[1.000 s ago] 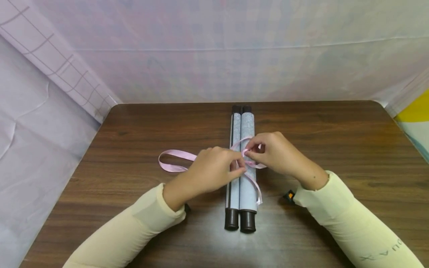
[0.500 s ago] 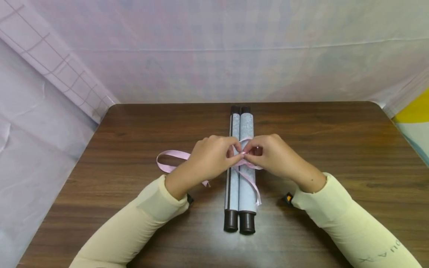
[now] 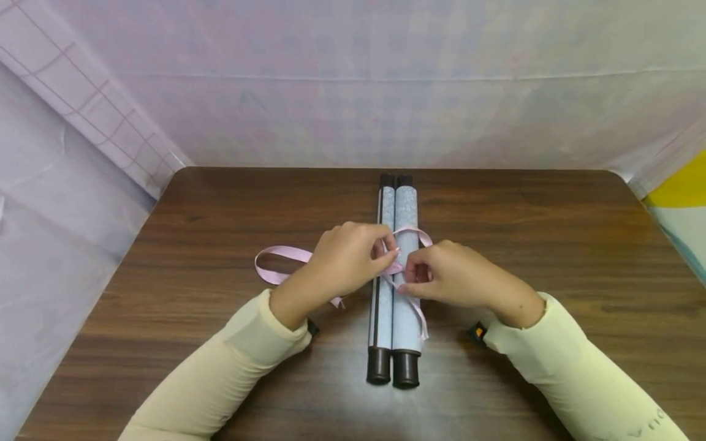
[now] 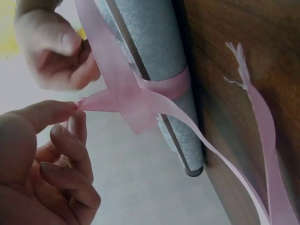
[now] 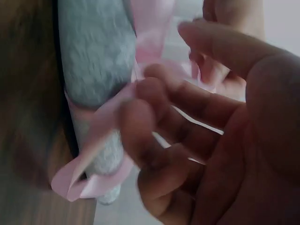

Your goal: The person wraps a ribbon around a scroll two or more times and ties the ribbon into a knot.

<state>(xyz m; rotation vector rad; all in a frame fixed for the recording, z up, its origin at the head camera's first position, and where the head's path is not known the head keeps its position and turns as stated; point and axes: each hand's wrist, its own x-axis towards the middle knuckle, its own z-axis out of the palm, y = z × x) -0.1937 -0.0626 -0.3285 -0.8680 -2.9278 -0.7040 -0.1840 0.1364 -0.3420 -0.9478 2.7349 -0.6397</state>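
A scroll (image 3: 406,205), rolled from both ends into two pale grey-blue patterned rolls with dark brown end knobs, lies lengthwise on the table. Pink ribbon (image 4: 112,61) wraps around it and crosses near its middle. My left hand (image 3: 347,254) pinches a folded piece of that ribbon between thumb and index finger, just above the scroll. Close by on the right, my right hand (image 3: 455,275) hovers over the right roll. Its fingers are loosely bent, and in the right wrist view thumb and index finger stand apart with nothing between them.
The brown wood-grain table (image 3: 220,208) meets a pale checked cloth wall (image 3: 353,110) at the back. A ribbon tail loops out left of the scroll, and another hangs over the right roll toward the front. Small dark wrist devices sit under both cuffs.
The left hand moved up and right to the ribbon, where both hands' fingertips met. The right hand has since let go and moved slightly toward the front, while the left keeps its pinch.
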